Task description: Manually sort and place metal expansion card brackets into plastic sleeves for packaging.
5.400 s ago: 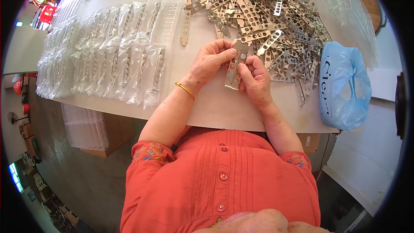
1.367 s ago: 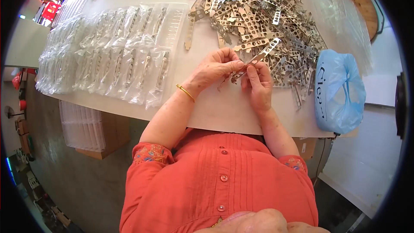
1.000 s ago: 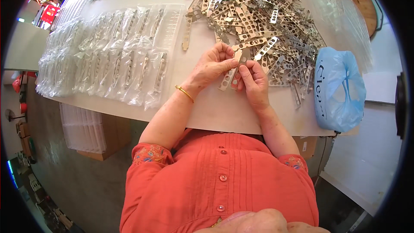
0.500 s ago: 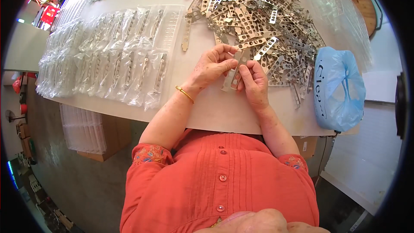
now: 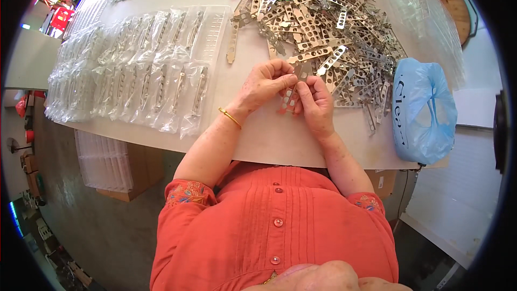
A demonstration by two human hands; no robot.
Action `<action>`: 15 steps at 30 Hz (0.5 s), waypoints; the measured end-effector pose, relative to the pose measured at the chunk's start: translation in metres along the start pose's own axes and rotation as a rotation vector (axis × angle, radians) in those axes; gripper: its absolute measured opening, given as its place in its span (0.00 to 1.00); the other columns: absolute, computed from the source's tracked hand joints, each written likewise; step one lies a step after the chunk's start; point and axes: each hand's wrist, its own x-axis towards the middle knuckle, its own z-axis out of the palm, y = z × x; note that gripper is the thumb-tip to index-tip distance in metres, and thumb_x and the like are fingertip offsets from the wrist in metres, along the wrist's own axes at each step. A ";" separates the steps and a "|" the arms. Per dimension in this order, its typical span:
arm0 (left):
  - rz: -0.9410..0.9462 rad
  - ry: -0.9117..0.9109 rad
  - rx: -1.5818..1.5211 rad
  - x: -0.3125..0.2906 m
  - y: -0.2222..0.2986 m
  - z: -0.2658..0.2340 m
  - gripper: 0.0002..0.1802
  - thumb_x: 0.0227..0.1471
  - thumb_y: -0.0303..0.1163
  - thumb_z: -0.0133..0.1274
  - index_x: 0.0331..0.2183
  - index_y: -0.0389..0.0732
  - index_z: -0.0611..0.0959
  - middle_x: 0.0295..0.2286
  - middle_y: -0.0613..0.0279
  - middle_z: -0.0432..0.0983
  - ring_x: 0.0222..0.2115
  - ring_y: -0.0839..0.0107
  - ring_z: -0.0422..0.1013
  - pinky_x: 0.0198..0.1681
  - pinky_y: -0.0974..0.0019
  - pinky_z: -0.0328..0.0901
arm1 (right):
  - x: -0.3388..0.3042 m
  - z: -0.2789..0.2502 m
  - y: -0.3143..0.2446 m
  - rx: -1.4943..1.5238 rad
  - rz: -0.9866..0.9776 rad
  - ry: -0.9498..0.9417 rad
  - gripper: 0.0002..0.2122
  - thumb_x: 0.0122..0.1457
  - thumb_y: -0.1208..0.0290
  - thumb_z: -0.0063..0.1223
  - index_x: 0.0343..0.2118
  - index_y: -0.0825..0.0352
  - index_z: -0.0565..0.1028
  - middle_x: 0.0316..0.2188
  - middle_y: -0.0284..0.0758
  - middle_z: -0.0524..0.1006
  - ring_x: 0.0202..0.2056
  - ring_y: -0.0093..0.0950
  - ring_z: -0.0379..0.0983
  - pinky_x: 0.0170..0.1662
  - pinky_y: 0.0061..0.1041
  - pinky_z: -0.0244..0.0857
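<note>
Tbl (image 5: 258,143) w/ metal strips (image 5: 309,24), tray (image 5: 212,35), 1 blue bag (image 5: 417,113).

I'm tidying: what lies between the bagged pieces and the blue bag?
The head view shows the left hand, right hand, held strips and part of the metal pile.

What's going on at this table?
A person is pinching a perforated metal strip, maybe more than one, between the left hand and the right hand, above the worktable. A big loose heap of similar strips lies just beyond the hands. To the left are two rows of clear bags with metal pieces inside, and a slotted clear plastic tray shows beside them. A blue plastic bag sits to the right.
</note>
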 end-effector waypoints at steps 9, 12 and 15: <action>-0.015 -0.085 -0.029 -0.001 0.002 -0.003 0.09 0.56 0.30 0.60 0.37 0.36 0.81 0.29 0.66 0.78 0.29 0.80 0.72 0.33 0.75 0.67 | 0.000 0.000 0.000 -0.023 -0.021 -0.039 0.05 0.68 0.72 0.47 0.42 0.66 0.69 0.26 0.29 0.75 0.19 0.14 0.67 0.23 0.14 0.61; -0.024 -0.104 -0.056 -0.001 0.001 -0.004 0.08 0.56 0.30 0.60 0.36 0.37 0.80 0.28 0.66 0.78 0.28 0.79 0.73 0.32 0.73 0.68 | 0.000 -0.002 0.004 -0.029 -0.038 -0.051 0.05 0.68 0.72 0.47 0.43 0.66 0.68 0.26 0.30 0.75 0.20 0.15 0.68 0.22 0.14 0.62; -0.030 -0.127 -0.098 -0.002 0.004 -0.003 0.08 0.56 0.30 0.60 0.35 0.37 0.80 0.28 0.65 0.78 0.27 0.78 0.73 0.32 0.73 0.68 | 0.001 -0.003 0.004 -0.007 -0.051 -0.059 0.07 0.68 0.72 0.48 0.45 0.66 0.67 0.29 0.32 0.75 0.21 0.16 0.69 0.22 0.15 0.63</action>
